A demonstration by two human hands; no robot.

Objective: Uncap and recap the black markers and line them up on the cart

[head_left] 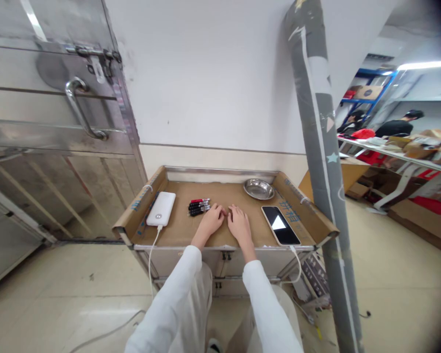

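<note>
My left hand [214, 218] rests on the brown cardboard tabletop [220, 192], its fingers loosely stretched and nothing visible in it. Just beyond its left side lies a small row of pens [197, 208], mostly black with a red one [199, 200] at the far end. Palm down beside it, a small gap away, my right hand [238, 221] lies with fingers extended and holds nothing. Further right are a phone [281, 226] with a cable plugged in and a round metal dish [259, 189]. A white power bank [161, 209] with a cable lies at the left.
Cardboard flaps edge the table's sides. A tall grey patterned roll [318, 122] leans at the right, close to the table. A metal door [55, 93] stands at the left. Behind the right side, two people sit near a cluttered workbench [400, 149]. Cables hang to the floor.
</note>
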